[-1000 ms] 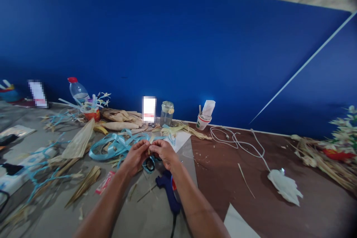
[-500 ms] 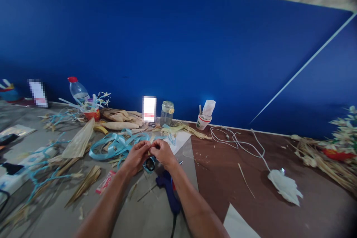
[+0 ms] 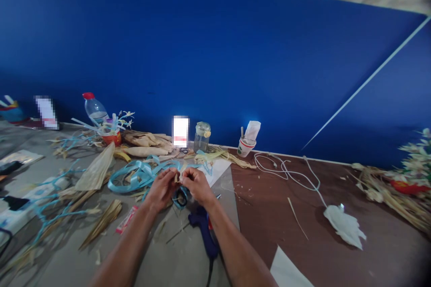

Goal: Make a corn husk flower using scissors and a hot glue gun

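Note:
My left hand (image 3: 163, 187) and my right hand (image 3: 198, 184) are close together over the middle of the table, fingers pinched. Between the fingertips shows a small pale piece of dried husk (image 3: 177, 177), mostly covered by the fingers. Just below the hands lies a round black and light-blue item (image 3: 181, 197), perhaps a roll. A dark blue glue gun (image 3: 204, 229) rests between my forearms, its cord running toward me. Loops of light-blue ribbon (image 3: 116, 183) lie left of my left hand. A white paper sheet (image 3: 220, 171) is behind my right hand.
Dried husks (image 3: 148, 141), a glass jar (image 3: 202, 138) and a white cup (image 3: 245, 148) stand along the blue partition (image 3: 215, 54). At left are blue-wrapped stems (image 3: 43, 215), a power strip (image 3: 20, 215) and a bottle (image 3: 95, 110). A white cable (image 3: 286, 170) lies at right.
The fingertips have drawn slightly apart, and more of the small pale husk piece shows between them. The surrounding things stay in place.

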`<state>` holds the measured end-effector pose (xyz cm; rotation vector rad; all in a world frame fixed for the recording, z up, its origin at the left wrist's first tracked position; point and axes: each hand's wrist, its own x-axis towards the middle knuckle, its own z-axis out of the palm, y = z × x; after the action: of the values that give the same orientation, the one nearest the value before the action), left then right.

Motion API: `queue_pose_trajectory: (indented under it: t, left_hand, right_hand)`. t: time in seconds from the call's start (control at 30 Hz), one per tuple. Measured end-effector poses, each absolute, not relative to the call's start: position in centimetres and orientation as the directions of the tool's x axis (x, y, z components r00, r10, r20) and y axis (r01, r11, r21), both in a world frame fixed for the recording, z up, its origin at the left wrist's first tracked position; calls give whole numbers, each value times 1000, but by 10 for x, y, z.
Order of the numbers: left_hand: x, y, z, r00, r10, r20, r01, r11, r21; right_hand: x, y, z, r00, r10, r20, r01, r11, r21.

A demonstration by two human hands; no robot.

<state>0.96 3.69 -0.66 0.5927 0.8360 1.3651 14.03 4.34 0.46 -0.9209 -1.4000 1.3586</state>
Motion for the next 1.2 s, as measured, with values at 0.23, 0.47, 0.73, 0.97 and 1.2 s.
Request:
queue_pose_trajectory:
  t: [0.23, 0.47, 0.73, 0.97, 1.2]
  left_hand:
    - [5, 40, -5, -97, 986, -134, -565, 56, 823]
    - [12, 38, -8, -147, 983, -110, -474, 28, 880]
    - [11, 38, -8, -125, 985, -119, -504, 41, 863]
    - [6, 43, -10, -259, 960, -102, -498, -43, 866]
    - [6, 48, -14, -351, 934, -60, -452, -113, 885]
  right_hand:
    - [150, 50, 6, -356, 932, 70, -46, 57, -997]
    - [132, 53, -12, -187, 982, 36, -19, 33, -999]
    - [132, 53, -8, -185, 971, -154, -224, -194, -955]
    - [134, 55, -8, -180, 957, -227, -351, -278, -894]
    - [135, 57, -7, -190, 957, -218, -358, -274, -893]
